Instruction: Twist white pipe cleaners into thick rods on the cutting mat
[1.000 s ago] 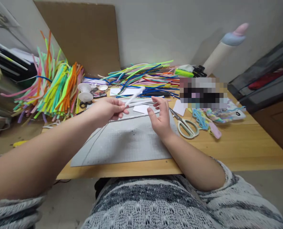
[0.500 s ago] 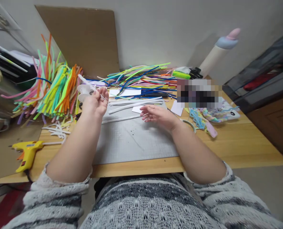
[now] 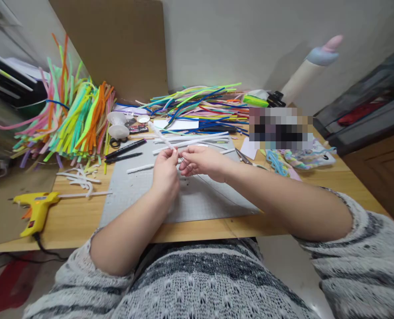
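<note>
My left hand (image 3: 165, 173) is closed in a pinch on a white pipe cleaner (image 3: 160, 134), which slants up and away to the left from my fingertips. Right beside it, my right hand (image 3: 204, 163) has its fingers closed on a thin thread or wire (image 3: 218, 193). That strand trails down to the right under my forearm. The fingertips of both hands nearly meet above the grey cutting mat (image 3: 130, 195). More white pipe cleaners (image 3: 197, 139) lie on the mat behind my hands. How the strand meets the white piece is hidden by my fingers.
Black pens (image 3: 125, 155) and a clear spool (image 3: 117, 125) lie left of the mat. A yellow glue gun (image 3: 39, 210) rests farther left, near white scraps (image 3: 80, 177). Bundled coloured pipe cleaners (image 3: 80, 119) and a loose pile (image 3: 200, 106) stand behind. Scissors (image 3: 243, 156) lie right.
My left hand has moved right from beside the spool, bringing the white pipe cleaner to the middle. My right hand, open before, has moved left beside it and closed on the thin strand.
</note>
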A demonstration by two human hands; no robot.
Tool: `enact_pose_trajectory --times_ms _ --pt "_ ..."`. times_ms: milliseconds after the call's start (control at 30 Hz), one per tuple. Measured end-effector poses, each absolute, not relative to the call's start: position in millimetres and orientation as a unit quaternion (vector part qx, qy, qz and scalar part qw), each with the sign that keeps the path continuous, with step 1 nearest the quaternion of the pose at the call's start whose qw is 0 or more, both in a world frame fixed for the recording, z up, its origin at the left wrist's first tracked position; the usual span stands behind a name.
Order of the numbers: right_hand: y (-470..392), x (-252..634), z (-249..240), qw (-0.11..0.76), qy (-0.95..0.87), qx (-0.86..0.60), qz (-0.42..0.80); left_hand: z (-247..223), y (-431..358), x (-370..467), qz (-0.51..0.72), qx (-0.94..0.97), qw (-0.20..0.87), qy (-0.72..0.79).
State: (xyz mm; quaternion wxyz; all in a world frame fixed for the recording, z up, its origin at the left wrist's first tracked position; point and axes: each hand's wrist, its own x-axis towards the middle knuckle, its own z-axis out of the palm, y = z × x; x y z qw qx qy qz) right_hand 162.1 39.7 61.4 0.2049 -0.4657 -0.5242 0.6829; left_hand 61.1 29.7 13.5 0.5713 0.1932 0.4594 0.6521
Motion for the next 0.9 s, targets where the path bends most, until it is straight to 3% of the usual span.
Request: enact_pose_trajectory --times_ms 200,367,667,900 --pt "31 168 45 0.271 -0.478 -0.435 0.713 2 9 53 0.625 0.299 0.592 0.411" --pt "26 178 36 0.258 -0.456 -0.432 0.734 1 1 38 0.557 0.416 0.565 0.444" --pt "10 188 28 0.174 -0.386 -0.402 0.812 1 6 18 0.473 0.427 0.617 0.463" --pt "1 186 13 0.241 -0.499 -0.413 0.723 0 4 21 0.445 0.379 0.649 0.488"
